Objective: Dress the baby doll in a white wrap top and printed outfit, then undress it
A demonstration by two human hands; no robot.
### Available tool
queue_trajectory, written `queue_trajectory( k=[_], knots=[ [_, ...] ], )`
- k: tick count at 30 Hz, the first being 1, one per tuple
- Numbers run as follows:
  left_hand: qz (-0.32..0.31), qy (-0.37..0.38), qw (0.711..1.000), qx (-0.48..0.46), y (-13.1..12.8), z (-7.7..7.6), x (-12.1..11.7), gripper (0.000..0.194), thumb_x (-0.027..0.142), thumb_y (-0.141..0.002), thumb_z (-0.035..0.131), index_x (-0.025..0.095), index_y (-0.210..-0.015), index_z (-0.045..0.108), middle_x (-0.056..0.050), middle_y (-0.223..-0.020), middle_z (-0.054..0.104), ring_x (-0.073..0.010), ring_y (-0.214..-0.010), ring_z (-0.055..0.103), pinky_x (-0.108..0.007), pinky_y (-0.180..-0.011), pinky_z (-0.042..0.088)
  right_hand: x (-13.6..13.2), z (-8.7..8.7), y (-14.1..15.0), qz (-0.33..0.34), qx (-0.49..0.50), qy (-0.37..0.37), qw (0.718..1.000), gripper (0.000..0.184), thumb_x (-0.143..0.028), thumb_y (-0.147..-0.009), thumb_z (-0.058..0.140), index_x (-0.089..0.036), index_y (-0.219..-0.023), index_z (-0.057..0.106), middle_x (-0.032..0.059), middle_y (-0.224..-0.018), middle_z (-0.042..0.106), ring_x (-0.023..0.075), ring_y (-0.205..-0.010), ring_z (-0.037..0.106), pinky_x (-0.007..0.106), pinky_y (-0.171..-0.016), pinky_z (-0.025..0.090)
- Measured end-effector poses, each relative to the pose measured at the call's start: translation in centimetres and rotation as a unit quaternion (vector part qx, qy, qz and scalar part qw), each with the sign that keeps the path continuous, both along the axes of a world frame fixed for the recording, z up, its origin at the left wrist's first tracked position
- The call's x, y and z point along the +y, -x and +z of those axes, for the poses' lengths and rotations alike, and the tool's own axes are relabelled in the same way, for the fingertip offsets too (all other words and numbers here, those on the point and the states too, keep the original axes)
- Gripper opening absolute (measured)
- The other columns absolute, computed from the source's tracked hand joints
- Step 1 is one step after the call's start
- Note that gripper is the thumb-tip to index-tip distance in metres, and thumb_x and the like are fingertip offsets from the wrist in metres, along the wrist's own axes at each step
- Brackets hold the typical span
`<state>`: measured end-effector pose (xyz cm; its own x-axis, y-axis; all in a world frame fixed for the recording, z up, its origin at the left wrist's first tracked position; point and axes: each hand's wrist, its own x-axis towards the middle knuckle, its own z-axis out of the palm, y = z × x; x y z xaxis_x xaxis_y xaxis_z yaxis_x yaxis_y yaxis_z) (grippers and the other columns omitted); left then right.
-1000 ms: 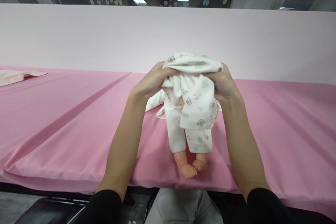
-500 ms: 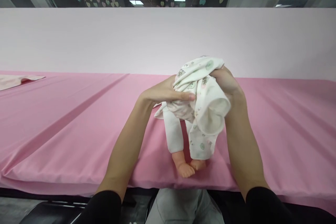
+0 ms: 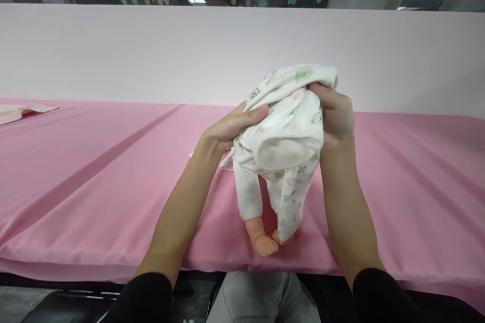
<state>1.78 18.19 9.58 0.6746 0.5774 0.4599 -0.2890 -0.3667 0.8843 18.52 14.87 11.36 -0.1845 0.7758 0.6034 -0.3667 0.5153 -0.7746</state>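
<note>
A baby doll (image 3: pixel 264 245) lies on the pink padded surface, its bare feet toward me and white trousers (image 3: pixel 249 194) on its legs. Above its upper body is a bunched white baby garment (image 3: pixel 290 111) printed with green and pink figures, which hides the doll's head and torso. My left hand (image 3: pixel 238 123) grips the garment's left side, thumb on top. On the right, my right hand (image 3: pixel 333 108) pinches a raised fold of the same cloth. An open cuff or edge of the garment faces me, and one part hangs over the doll's right-side leg.
The pink padded cover (image 3: pixel 113 176) spans the table. A pale folded cloth (image 3: pixel 22 112) lies at the far left. Behind stands a white low wall (image 3: pixel 189 55) with a dark window above it. A black chair (image 3: pixel 64 308) is below the front edge at left.
My right hand has risen, lifting the garment's top fold up and to the right. The garment's opening has swung left toward the middle. My left hand still holds the left side.
</note>
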Motion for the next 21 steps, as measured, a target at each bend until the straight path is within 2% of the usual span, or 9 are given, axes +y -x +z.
queue_trajectory(
  k=[2,4,7,10,12,14,16,18,21],
  knots=[
    [-0.036,-0.001,0.999,0.001,0.4,-0.1,0.1,0.06,0.049,-0.051,0.081,0.019,-0.098,0.06,-0.005,-0.104,0.066,-0.0307,-0.114,0.055,-0.036,-0.09,0.051,-0.5,0.2,0.5,0.012,0.019,0.022,1.0,0.012,-0.03,-0.072,0.061,-0.023,-0.075,0.052,0.0005,-0.086,0.063,0.0201,-0.091,0.062,0.03,-0.072,0.054],
    [-0.001,-0.009,1.0,-0.027,0.9,0.0,0.4,0.06,0.038,-0.047,0.084,0.017,-0.098,0.059,-0.004,-0.1,0.066,-0.0323,-0.117,0.053,-0.037,-0.091,0.051,-0.9,0.2,0.6,0.064,-0.033,0.022,0.997,0.019,-0.037,-0.075,0.064,-0.023,-0.082,0.054,0.0003,-0.077,0.064,0.0187,-0.079,0.064,0.027,-0.063,0.054],
    [0.087,0.016,0.988,-0.123,1.2,0.2,0.8,0.04,0.039,-0.068,0.07,0.014,-0.097,0.058,-0.003,-0.095,0.066,-0.0303,-0.116,0.054,-0.036,-0.089,0.05,-1.1,-0.1,0.3,0.165,-0.194,-0.019,0.967,0.035,-0.048,-0.073,0.068,-0.02,-0.089,0.056,-0.0015,-0.059,0.061,0.0163,-0.057,0.061,0.025,-0.049,0.05],
    [0.124,0.077,0.975,-0.167,0.7,0.5,0.6,0.03,0.034,-0.091,0.039,0.014,-0.104,0.057,-0.002,-0.093,0.064,-0.022,-0.109,0.06,-0.031,-0.085,0.051,-1.1,-0.2,-0.3,0.145,-0.29,-0.029,0.946,0.036,-0.039,-0.064,0.079,-0.017,-0.085,0.059,-0.0032,-0.054,0.059,0.014,-0.051,0.057,0.024,-0.048,0.049],
    [0.108,0.106,0.975,-0.16,0.1,0.6,0.1,0.032,0.034,-0.095,0.032,0.015,-0.103,0.057,-0.001,-0.081,0.063,-0.017,-0.093,0.066,-0.026,-0.075,0.053,-0.9,-0.1,-0.6,0.097,-0.263,-0.029,0.959,0.032,-0.031,-0.063,0.081,-0.017,-0.081,0.059,-0.004,-0.054,0.057,0.0122,-0.051,0.056,0.024,-0.05,0.049],
    [0.078,0.113,0.982,-0.126,-0.5,0.6,-0.3,0.03,0.039,-0.093,0.04,0.015,-0.095,0.058,0.001,-0.063,0.057,-0.014,-0.072,0.066,-0.021,-0.06,0.051,-0.6,0.0,-0.8,0.087,-0.175,-0.035,0.98,0.024,-0.031,-0.068,0.077,-0.017,-0.072,0.057,-0.0038,-0.055,0.055,0.0103,-0.051,0.054,0.023,-0.052,0.049],
    [0.051,0.105,0.991,-0.072,-1.1,0.2,-0.4,0.029,0.043,-0.086,0.053,0.014,-0.086,0.058,0.003,-0.053,0.05,-0.0125,-0.058,0.062,-0.019,-0.052,0.048,-0.2,0.2,-0.8,0.098,-0.089,-0.03,0.991,0.028,-0.034,-0.074,0.071,-0.018,-0.061,0.051,-0.0037,-0.055,0.052,0.0091,-0.052,0.052,0.023,-0.052,0.049],
    [0.038,0.087,0.995,-0.036,-1.6,-0.7,0.1,0.032,0.044,-0.081,0.06,0.013,-0.083,0.059,0.002,-0.053,0.053,-0.013,-0.056,0.061,-0.021,-0.053,0.049,0.1,0.2,-0.8,0.106,-0.05,-0.014,0.993,0.033,-0.035,-0.075,0.07,-0.019,-0.057,0.046,-0.0048,-0.052,0.046,0.0084,-0.048,0.049,0.023,-0.051,0.048],
    [0.06,0.056,0.996,-0.033,-1.7,-3.4,1.6,0.035,0.045,-0.083,0.054,0.011,-0.091,0.061,-0.004,-0.071,0.064,-0.0177,-0.072,0.065,-0.028,-0.067,0.053,0.4,0.2,-1.0,0.026,-0.084,0.004,0.996,0.026,-0.03,-0.072,0.072,-0.019,-0.065,0.05,-0.0074,-0.049,0.039,0.0067,-0.041,0.04,0.023,-0.044,0.042]
  ],
)
